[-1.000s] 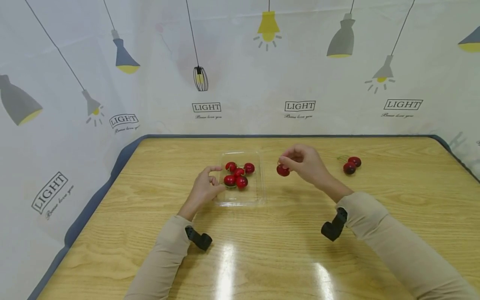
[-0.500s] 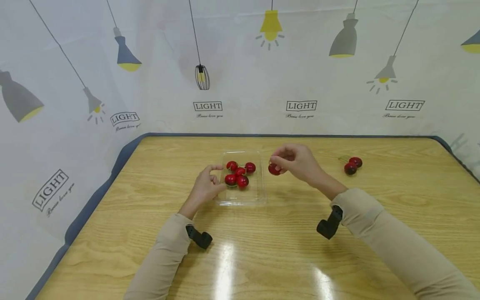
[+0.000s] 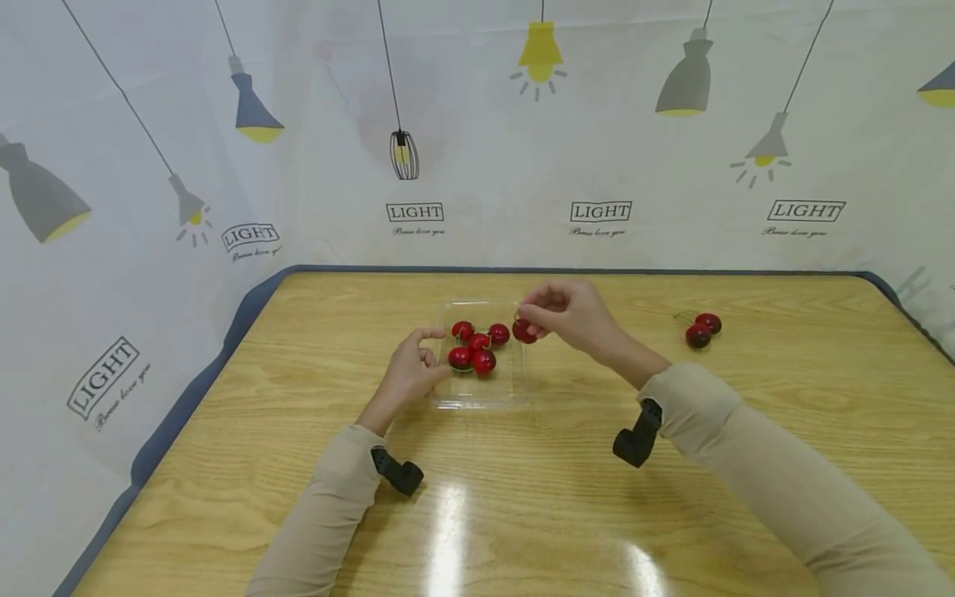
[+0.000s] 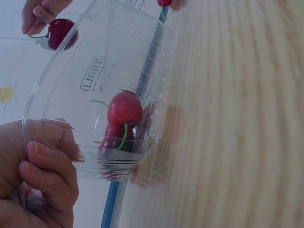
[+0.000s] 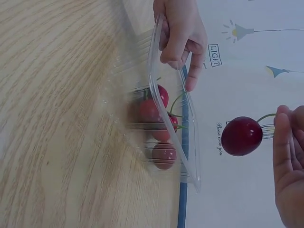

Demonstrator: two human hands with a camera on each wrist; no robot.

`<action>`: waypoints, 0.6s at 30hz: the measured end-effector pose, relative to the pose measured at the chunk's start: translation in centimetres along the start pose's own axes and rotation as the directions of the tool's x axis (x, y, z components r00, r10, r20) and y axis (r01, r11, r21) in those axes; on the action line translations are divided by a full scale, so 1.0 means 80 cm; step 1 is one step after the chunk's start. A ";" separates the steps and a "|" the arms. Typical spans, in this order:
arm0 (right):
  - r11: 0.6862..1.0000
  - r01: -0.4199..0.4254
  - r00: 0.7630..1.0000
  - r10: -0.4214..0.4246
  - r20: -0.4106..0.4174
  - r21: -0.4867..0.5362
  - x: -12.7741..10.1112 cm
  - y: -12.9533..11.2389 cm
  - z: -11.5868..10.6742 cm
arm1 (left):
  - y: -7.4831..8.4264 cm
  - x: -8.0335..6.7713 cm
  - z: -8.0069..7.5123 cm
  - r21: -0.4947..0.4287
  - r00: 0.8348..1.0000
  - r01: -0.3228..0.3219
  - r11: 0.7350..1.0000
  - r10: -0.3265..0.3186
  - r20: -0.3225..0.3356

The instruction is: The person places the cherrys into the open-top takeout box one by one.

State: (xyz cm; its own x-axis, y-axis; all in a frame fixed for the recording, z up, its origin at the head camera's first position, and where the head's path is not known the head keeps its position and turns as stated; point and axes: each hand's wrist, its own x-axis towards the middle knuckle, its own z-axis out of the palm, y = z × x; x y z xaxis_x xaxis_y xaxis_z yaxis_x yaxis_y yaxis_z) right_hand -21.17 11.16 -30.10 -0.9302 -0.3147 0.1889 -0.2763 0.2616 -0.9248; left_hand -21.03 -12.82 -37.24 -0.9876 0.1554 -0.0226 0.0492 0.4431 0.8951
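A clear plastic tray (image 3: pixel 477 404) sits on the wooden table and holds several red cherries (image 3: pixel 474 348). My left hand (image 3: pixel 431 358) grips the tray's left rim, with its fingers (image 4: pixel 50 173) curled against the wall. My right hand (image 3: pixel 528 313) pinches the stem of one cherry (image 3: pixel 524 332), which hangs just above the tray's right edge. In the right wrist view that cherry (image 5: pixel 241 136) dangles clear of the tray (image 5: pixel 175 142), and the left hand (image 5: pixel 180 35) shows on the far rim. The cherries in the tray (image 4: pixel 124 108) also show in the left wrist view.
Two more cherries (image 3: pixel 701 329) with a stem lie on the table (image 3: pixel 783 398) to the right. A blue-grey border (image 3: pixel 186 398) runs along the table's left and back edges. A printed curtain (image 3: pixel 597 166) hangs behind.
My right hand has carried the cherry leftward, from mid-table to the tray's right edge. The left hand has stayed on the tray.
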 end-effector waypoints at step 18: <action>0.993 0.086 0.996 -0.085 0.009 -0.082 0.007 0.005 0.023 | 0.000 0.000 0.000 0.012 1.000 -0.002 1.000 0.002 -0.003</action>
State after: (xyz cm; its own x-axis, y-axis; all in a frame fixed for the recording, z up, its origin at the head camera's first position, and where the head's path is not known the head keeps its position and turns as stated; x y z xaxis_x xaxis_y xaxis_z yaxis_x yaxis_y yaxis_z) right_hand -21.33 9.45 -30.96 -0.9010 -0.3444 0.2639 -0.3738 0.3072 -0.8752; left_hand -21.02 -12.81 -37.21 -0.9879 0.1538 -0.0198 0.0528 0.4532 0.8898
